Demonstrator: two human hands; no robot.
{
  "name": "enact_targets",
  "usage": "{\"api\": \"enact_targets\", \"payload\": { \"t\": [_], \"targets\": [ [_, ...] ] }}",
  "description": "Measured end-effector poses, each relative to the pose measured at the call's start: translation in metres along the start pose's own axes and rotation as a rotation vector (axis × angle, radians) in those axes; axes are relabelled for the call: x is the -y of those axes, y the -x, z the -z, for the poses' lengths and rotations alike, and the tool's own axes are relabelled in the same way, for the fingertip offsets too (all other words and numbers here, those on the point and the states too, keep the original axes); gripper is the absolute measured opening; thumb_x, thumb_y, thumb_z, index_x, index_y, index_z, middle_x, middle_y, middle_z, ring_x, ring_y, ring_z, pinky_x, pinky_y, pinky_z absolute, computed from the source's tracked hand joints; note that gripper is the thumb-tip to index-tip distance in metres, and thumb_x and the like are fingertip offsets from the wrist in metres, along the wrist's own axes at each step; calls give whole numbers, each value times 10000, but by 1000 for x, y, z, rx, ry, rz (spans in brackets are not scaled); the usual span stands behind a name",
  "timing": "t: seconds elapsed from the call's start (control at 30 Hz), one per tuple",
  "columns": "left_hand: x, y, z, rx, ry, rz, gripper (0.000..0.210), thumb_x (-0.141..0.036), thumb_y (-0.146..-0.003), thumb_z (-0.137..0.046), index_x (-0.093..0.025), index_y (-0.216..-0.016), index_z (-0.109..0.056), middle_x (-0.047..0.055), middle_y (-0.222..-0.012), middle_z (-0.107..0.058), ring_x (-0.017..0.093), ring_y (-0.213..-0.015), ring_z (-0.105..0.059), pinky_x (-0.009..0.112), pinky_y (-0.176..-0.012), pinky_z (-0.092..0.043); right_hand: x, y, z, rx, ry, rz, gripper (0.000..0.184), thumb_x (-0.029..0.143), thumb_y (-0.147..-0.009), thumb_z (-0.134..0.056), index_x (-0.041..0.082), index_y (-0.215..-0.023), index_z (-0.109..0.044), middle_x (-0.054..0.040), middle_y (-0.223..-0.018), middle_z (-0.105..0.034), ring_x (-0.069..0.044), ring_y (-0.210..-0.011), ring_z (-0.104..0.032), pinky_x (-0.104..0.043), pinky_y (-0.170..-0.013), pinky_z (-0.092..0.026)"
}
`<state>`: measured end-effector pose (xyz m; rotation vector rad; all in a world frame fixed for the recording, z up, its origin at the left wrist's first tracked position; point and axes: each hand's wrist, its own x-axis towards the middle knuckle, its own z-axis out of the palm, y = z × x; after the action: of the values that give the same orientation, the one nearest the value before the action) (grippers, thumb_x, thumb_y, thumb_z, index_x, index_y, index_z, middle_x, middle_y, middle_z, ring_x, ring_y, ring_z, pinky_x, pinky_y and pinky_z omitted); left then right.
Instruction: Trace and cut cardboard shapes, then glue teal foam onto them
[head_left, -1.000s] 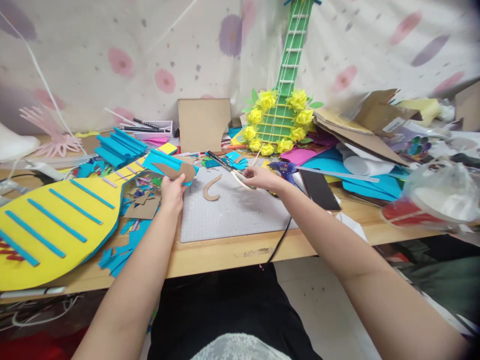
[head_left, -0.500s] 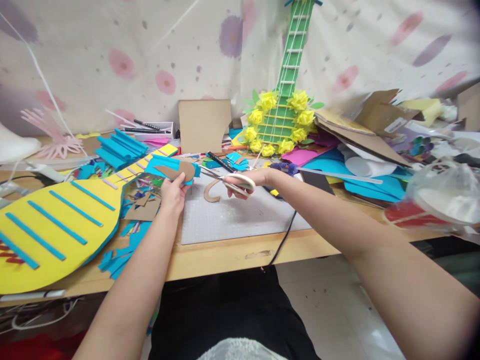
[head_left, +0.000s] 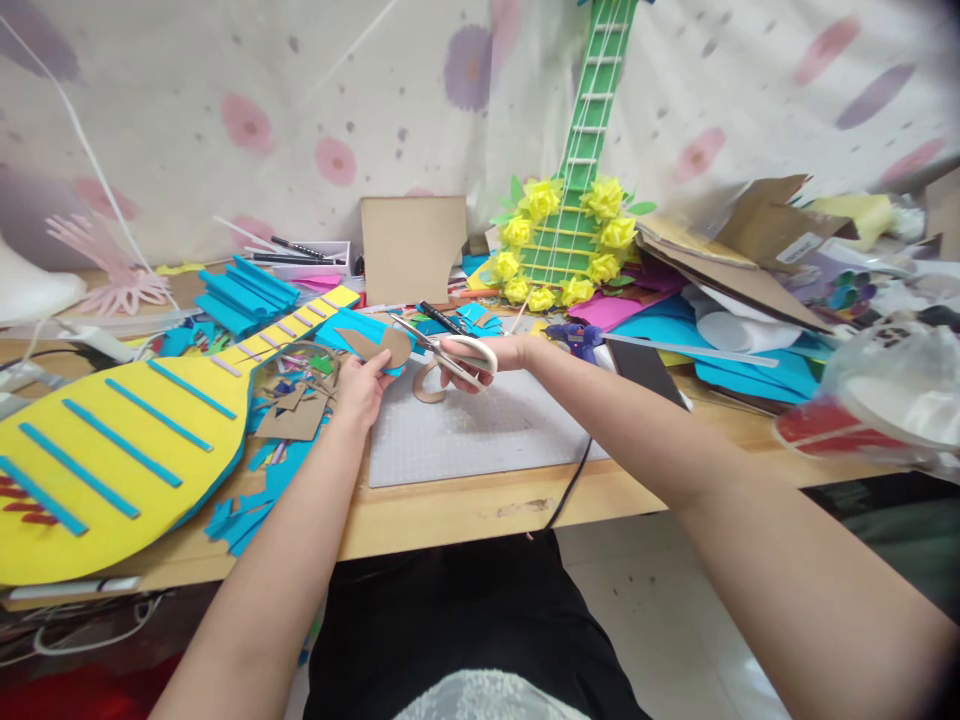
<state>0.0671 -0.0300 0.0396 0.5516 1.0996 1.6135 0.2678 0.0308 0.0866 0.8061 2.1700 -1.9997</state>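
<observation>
Between the thumb and fingers of my left hand [head_left: 361,388] is a teardrop-shaped piece of brown cardboard [head_left: 373,345] lying against blue paper [head_left: 352,326]. My right hand [head_left: 474,364] is closed round the pale handles of a pair of scissors [head_left: 466,362]. Their blades point left, next to the far edge of the blue paper; whether they touch it I cannot tell. Under the scissors, a curved cardboard strip [head_left: 428,384] lies on a grey cutting mat [head_left: 480,440].
A yellow paper instrument [head_left: 127,450] with blue strips lies at left, beside blue paper scraps [head_left: 244,515]. A green one with yellow flowers [head_left: 566,245] leans at the back. At right are a blue glue gun [head_left: 574,340], stacked paper and cardboard, and a bagged red-and-white tub [head_left: 847,425].
The scissors have shifted slightly left, closer to the blue paper. My left hand and the cardboard piece sit a little further right and lower, partly because the view has moved.
</observation>
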Motion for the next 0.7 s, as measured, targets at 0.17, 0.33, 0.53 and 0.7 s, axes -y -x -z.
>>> {"api": "enact_targets", "payload": {
  "t": [0.17,0.33,0.53,0.7],
  "targets": [
    [0,1,0,13,-21,7,260,-98,-551,-711,-147,-793,-627,15,-759,-684,131,-660,-627,241,-591,-507,-4,1,-2,-32,15,35,739,738,-811,-271,91,-919,-611,-25,-578,-563,-69,-461,-484,-168,-383,-324],
    [0,2,-1,28,-23,15,271,-102,-536,-713,-145,-789,-625,12,-753,-681,130,-649,-624,236,-570,-509,-5,4,-5,-70,35,46,712,717,-827,-276,89,-885,-605,-3,-532,-520,-59,-421,-449,-159,-347,-268],
    [2,0,1,21,-39,20,288,-102,-534,-725,-140,-799,-622,13,-739,-677,130,-646,-624,240,-584,-509,-8,7,-8,-158,94,84,631,676,-846,-319,104,-804,-580,20,-484,-471,-55,-403,-426,-169,-364,-270],
    [1,1,0,18,-38,40,270,-91,-543,-711,-133,-795,-622,17,-738,-677,126,-629,-620,231,-567,-498,-8,10,-8,-226,128,34,567,635,-856,-375,111,-760,-569,26,-463,-469,-57,-409,-430,-187,-419,-323]
  ]
}}
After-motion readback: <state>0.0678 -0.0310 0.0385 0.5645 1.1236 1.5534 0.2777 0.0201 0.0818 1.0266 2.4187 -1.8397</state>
